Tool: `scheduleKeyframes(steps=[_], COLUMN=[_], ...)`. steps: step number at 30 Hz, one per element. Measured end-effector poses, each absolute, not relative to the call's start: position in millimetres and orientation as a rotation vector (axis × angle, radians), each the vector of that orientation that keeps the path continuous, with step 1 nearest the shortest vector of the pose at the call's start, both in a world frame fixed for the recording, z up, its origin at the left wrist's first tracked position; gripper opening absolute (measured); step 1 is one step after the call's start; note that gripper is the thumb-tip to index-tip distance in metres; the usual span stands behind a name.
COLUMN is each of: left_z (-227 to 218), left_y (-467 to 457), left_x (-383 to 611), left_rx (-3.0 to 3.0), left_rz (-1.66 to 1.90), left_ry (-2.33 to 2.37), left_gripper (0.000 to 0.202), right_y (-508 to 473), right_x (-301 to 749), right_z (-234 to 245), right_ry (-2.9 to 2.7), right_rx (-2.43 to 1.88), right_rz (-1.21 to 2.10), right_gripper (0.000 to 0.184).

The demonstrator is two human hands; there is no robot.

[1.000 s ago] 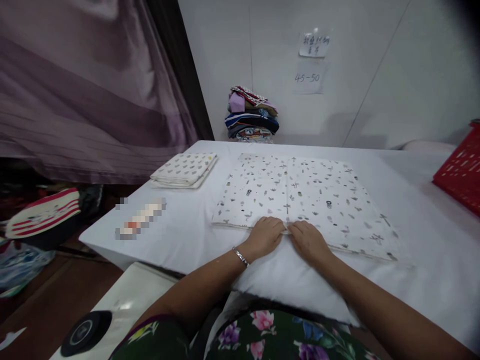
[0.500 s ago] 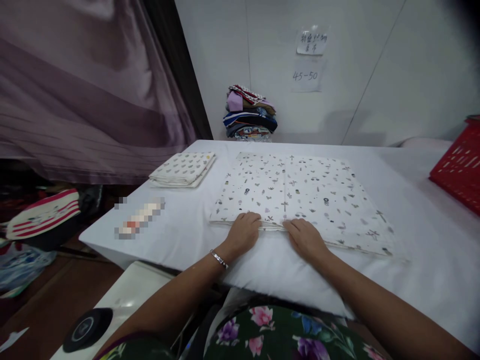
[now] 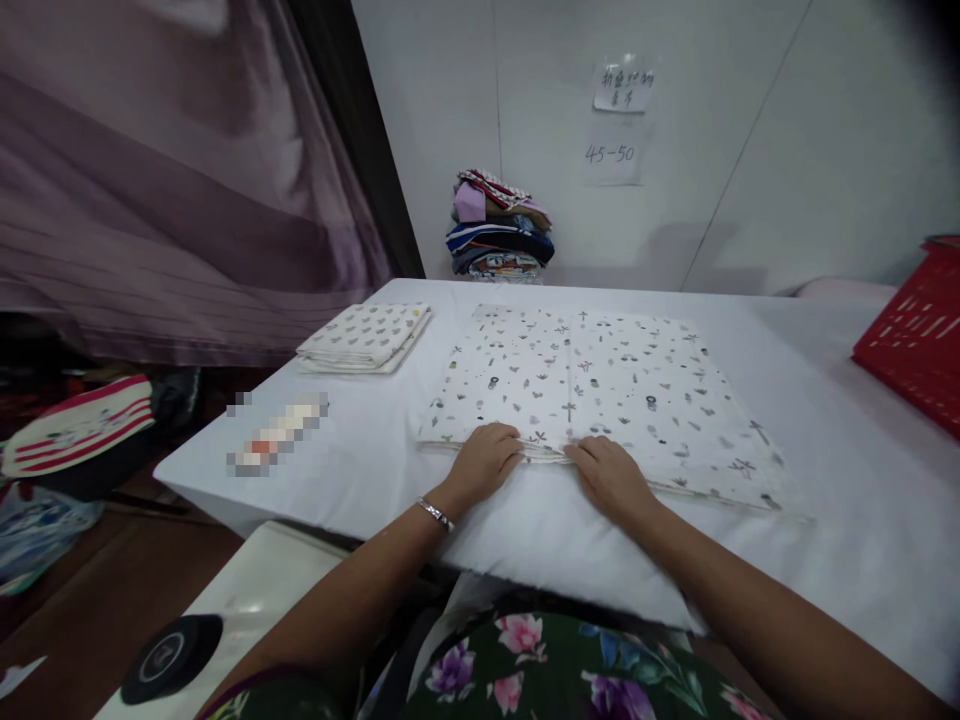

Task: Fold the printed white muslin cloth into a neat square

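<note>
A white cloth (image 3: 577, 380) with small grey and brown printed motifs lies folded in layers on the white-covered table (image 3: 375, 440). A crease runs down its middle. At its near edge, my left hand (image 3: 486, 464) grips the layers just left of the crease, fingers on top. My right hand (image 3: 611, 478) holds the same edge a little to the right of the crease. Both thumbs are mostly hidden. Between the hands the stacked layers show slightly apart. On my left wrist is a silver bracelet (image 3: 435, 514).
A folded patterned cloth (image 3: 367, 335) lies at the table's left. Nearer is a pixelated item (image 3: 281, 435). Against the wall rises a pile of folded textiles (image 3: 500, 225). A red basket (image 3: 915, 335) stands at right. A white surface with a black round object (image 3: 172, 658) is lower left.
Both hands keep their places on the cloth's near edge. The view has shifted very slightly; the cloth looks the same.
</note>
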State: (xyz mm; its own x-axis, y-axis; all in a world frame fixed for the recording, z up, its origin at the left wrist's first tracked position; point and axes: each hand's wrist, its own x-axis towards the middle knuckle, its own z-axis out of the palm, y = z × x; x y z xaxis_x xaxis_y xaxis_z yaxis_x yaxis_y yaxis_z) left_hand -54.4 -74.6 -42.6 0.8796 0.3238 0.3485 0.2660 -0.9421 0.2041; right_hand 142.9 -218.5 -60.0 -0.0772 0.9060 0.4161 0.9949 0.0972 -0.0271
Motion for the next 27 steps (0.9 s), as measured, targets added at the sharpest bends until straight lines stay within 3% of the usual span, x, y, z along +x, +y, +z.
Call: scheduleKeyframes(steps=[3, 8, 14, 27], left_z=[-43.2, -43.9, -45.1, -42.9], left_y=[-75.4, -77.4, -77.3, -76.4], left_x=[-51.5, -48.9, -48.4, -30.3], left_rx=[2.958, 3.124, 3.145, 3.225], left_rz=[0.575, 0.526, 0.581, 0.546], left_ry=[0.424, 0.34, 0.295, 0.126], left_gripper=[0.013, 0.025, 0.023, 0.024], right_y=[-218.8, -219.2, -219.0, -218.4], right_x=[143.1, 143.9, 144.8, 145.4], right_z=[-60.1, -61.0, -62.8, -65.5], right_ry=[-2.054, -2.057, -2.058, -2.025], right_rx=[-1.87, -1.861, -1.849, -1.847], right_rz=[-0.374, -0.354, -0.369, -0.38], right_gripper=[0.023, 0.024, 0.032, 0.028])
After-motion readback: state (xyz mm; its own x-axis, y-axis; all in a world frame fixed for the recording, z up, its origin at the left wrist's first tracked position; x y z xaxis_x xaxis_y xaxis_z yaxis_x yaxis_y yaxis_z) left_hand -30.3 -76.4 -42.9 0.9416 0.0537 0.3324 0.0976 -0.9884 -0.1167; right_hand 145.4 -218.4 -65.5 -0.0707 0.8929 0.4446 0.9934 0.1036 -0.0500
